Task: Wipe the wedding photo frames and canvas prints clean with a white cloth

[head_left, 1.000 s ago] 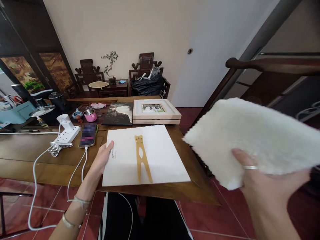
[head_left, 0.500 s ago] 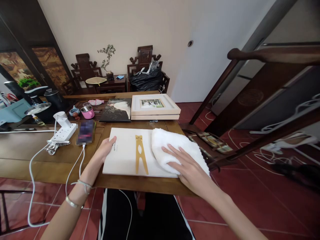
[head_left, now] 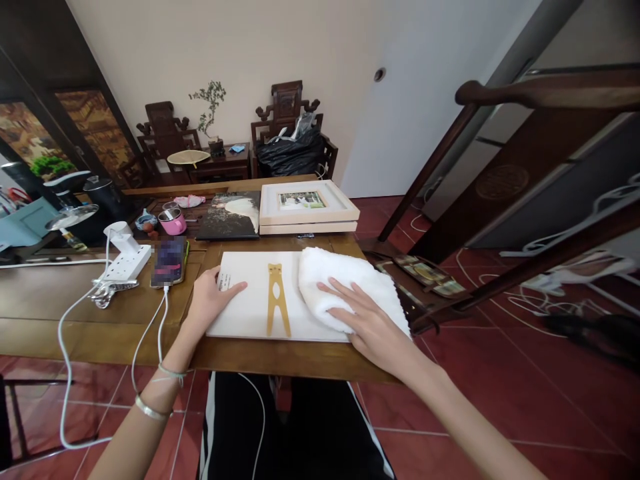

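Note:
A flat white panel [head_left: 249, 313] lies on the wooden table in front of me. On its face is a yellow A-shaped piece [head_left: 277, 303] with a cat-eared top, like a stand leg. My left hand [head_left: 214, 297] is closed over the panel's left edge, thumb on top and the other fingers mostly hidden. Small dark print shows beside that thumb. A fluffy white cloth [head_left: 320, 263] covers the panel's right part and hangs past its right side. My right hand [head_left: 363, 317] presses on this cloth, fingers bent into its folds, its thumb out of sight.
Behind the panel are stacked pale picture frames [head_left: 330, 212] and a dark picture [head_left: 225, 220]. To the left lie a charging phone [head_left: 170, 263], a power strip [head_left: 131, 260] and a pink cup [head_left: 173, 221]. A dark wooden chair [head_left: 480, 180] stands at right.
My left hand has shifted further over the panel's left edge, its thumb now pointing inward across the surface. My right hand stays on the cloth. The view has tilted slightly.

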{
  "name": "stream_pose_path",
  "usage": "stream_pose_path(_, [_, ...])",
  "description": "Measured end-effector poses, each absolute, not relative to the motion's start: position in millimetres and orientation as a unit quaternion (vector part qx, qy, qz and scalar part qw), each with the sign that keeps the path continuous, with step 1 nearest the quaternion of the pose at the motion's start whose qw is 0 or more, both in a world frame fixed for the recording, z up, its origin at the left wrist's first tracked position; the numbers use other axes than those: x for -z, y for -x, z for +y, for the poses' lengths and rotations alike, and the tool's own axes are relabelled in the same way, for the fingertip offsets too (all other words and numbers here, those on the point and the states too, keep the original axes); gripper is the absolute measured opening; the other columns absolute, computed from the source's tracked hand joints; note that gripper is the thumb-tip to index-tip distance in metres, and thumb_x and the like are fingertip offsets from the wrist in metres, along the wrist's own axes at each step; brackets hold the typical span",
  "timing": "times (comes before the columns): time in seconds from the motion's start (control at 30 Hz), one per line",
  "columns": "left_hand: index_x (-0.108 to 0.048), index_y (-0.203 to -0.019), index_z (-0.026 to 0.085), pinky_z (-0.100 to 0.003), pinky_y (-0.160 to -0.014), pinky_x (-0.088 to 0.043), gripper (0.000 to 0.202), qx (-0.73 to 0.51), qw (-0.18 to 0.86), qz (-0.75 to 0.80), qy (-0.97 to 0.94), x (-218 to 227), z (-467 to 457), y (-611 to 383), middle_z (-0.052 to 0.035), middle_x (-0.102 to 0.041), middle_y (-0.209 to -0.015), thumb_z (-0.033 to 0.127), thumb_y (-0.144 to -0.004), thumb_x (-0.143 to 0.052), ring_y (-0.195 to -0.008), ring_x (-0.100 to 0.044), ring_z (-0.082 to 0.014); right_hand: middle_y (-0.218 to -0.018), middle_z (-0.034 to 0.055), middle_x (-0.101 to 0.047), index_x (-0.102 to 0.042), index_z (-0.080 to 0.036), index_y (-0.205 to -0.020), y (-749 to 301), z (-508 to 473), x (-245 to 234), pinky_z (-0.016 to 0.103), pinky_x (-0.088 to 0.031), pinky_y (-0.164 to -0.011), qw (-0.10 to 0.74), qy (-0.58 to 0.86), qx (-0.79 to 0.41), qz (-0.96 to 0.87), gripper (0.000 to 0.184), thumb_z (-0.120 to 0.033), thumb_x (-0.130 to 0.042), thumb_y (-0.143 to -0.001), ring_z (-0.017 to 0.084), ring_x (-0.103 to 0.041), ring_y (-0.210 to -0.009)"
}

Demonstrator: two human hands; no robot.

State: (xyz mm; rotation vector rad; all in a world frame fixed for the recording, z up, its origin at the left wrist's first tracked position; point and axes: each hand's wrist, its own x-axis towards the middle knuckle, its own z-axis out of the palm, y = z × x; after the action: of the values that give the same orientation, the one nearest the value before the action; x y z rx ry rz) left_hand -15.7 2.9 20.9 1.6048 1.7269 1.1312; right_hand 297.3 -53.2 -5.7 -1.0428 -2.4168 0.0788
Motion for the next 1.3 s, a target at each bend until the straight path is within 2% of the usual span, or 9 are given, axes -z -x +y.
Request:
stream_pose_path(0.1, [-0.068, -0.092, 0.017, -0.048, -0.105, -0.029, 0.038, -0.397, 0.181, 0.631, -0.642, -11.6, -2.8, 13.7, -0.0137, -0.064, -0.113, 0.041, -0.063, -0.077, -0.116, -0.050, -0.0366, -0.146, 0.0102, -0.042, -0.064, -0.018, -0.101, -297.8, -53.5, 4.7, 0.060, -0.027, -0.110, 0.249, 0.382, -0.034, -0.889, 0.059, 0.008, -0.034, -0.058, 0.025, -0.022, -0.140])
stream_pose_path(0.23, [-0.060, -0.120, 0.015, -0.047, -0.112, -0.022, 0.046, -0.312, 0.162, 0.581, -0.735, -0.2, -8.2, 16.0, -0.0159, -0.044, -0.143, 0.040, -0.082, -0.059, -0.137, -0.032, -0.0331, -0.146, 0.0093, -0.042, -0.062, -0.019, -0.104, -300.7, -51.7, 1.3, 0.059, -0.027, -0.110, 0.231, 0.372, -0.035, -0.898, 0.061, 0.010, -0.033, -0.059, 0.024, -0.020, -0.141])
stream_pose_path(0.3, [-0.054, -0.129, 0.015, -0.047, -0.114, -0.016, 0.048, -0.285, 0.176, 0.553, -0.762, 3.8, -9.4, 18.2, -0.0130, -0.035, -0.150, 0.039, -0.087, -0.052, -0.144, -0.017, -0.0302, -0.146, 0.0091, -0.043, -0.062, -0.019, -0.106, -301.7, -44.4, -1.1, 0.059, -0.027, -0.110, 0.213, 0.362, -0.039, -0.907, 0.063, 0.010, -0.033, -0.059, 0.025, -0.022, -0.141])
stream_pose_path(0.37, [-0.049, -0.134, 0.015, -0.046, -0.116, -0.014, 0.049, -0.276, 0.184, 0.537, -0.776, 5.9, -9.9, 19.7, -0.0120, -0.031, -0.152, 0.037, -0.090, -0.048, -0.145, -0.011, -0.0276, -0.145, 0.0086, -0.044, -0.062, -0.019, -0.108, -300.6, -30.5, -3.8, 0.060, -0.027, -0.110, 0.193, 0.359, -0.044, -0.912, 0.064, 0.009, -0.034, -0.057, 0.025, -0.024, -0.140])
stream_pose_path(0.53, [-0.045, -0.137, 0.014, -0.042, -0.117, -0.014, 0.050, -0.275, 0.197, 0.521, -0.784, 4.1, -10.6, 21.0, -0.0129, -0.034, -0.151, 0.034, -0.091, -0.044, -0.143, -0.022, -0.0237, -0.144, 0.0068, -0.045, -0.065, -0.020, -0.110, -287.1, 20.1, -10.4, 0.062, -0.028, -0.107, 0.159, 0.371, -0.046, -0.914, 0.068, 0.010, -0.034, -0.058, 0.027, -0.027, -0.139])
stream_pose_path(0.67, [-0.044, -0.138, 0.016, -0.045, -0.117, -0.011, 0.049, -0.253, 0.197, 0.523, -0.790, 3.7, -10.6, 21.9, -0.0118, -0.031, -0.152, 0.032, -0.092, -0.039, -0.144, -0.020, -0.0239, -0.143, 0.0064, -0.046, -0.066, -0.020, -0.111, -276.6, 33.9, -13.7, 0.063, -0.027, -0.107, 0.139, 0.370, -0.032, -0.918, 0.067, 0.011, -0.033, -0.060, 0.028, -0.027, -0.139])
stream_pose_path(0.87, [-0.040, -0.140, 0.011, -0.048, -0.116, -0.016, 0.049, -0.210, 0.139, 0.538, -0.805, 10.4, -7.6, 19.8, -0.0138, -0.029, -0.153, 0.029, -0.095, -0.028, -0.144, -0.020, -0.0251, -0.143, 0.0023, -0.046, -0.071, -0.022, -0.098, -277.7, -39.3, -22.5, 0.063, -0.019, -0.111, 0.122, 0.317, -0.068, -0.938, 0.063, 0.010, -0.037, -0.056, 0.028, -0.023, -0.140])
stream_pose_path(1.03, [-0.037, -0.141, 0.010, -0.048, -0.116, -0.017, 0.050, -0.187, 0.110, 0.533, -0.818, 11.9, -6.7, 19.9, -0.0140, -0.028, -0.153, 0.029, -0.097, -0.026, -0.144, -0.018, -0.0246, -0.145, 0.0019, -0.043, -0.073, -0.020, -0.088, -281.5, -89.7, -30.6, 0.061, -0.019, -0.113, 0.105, 0.302, -0.095, -0.943, 0.056, 0.010, -0.036, -0.058, 0.029, -0.022, -0.141])
stream_pose_path(1.3, [-0.037, -0.141, 0.009, -0.046, -0.117, -0.016, 0.051, -0.169, 0.122, 0.516, -0.831, 6.6, 0.5, 20.8, -0.0140, -0.028, -0.153, 0.030, -0.096, -0.026, -0.144, -0.018, -0.0233, -0.144, 0.0061, -0.044, -0.067, -0.020, -0.101, -277.3, -2.8, -21.5, 0.060, -0.021, -0.111, 0.125, 0.344, -0.090, -0.926, 0.061, 0.007, -0.037, -0.055, 0.027, -0.026, -0.140])
